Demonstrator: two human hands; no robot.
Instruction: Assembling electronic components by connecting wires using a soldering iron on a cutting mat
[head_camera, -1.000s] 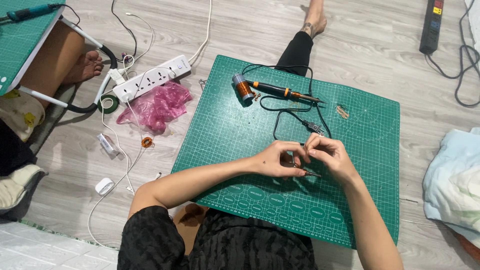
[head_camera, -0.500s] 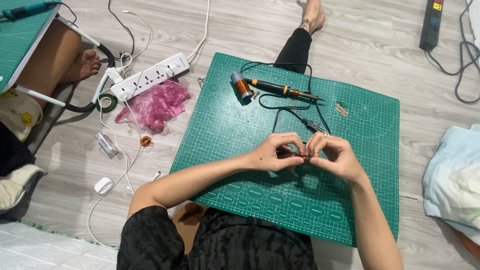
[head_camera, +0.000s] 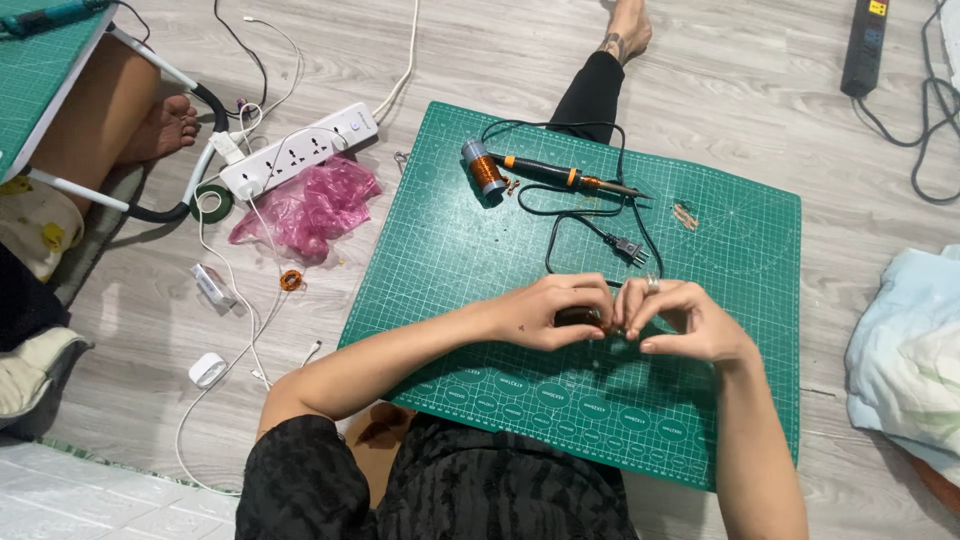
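My left hand and my right hand meet fingertip to fingertip low over a green cutting mat on the floor. Between them they pinch a small dark part, mostly hidden by my fingers, so I cannot tell what it is. Farther back on the mat lie a soldering iron with an orange and black handle, its black cord and plug, and a spool of copper wire. My right hand wears a ring.
Left of the mat lie a white power strip, a crumpled pink plastic bag, a roll of green tape, white cables and a small white adapter. Another person's bare foot is at upper left. A pale cloth lies right; a black power strip top right.
My hands have closed together tighter over the small part and dropped slightly toward the mat. Nothing else on the mat has moved.
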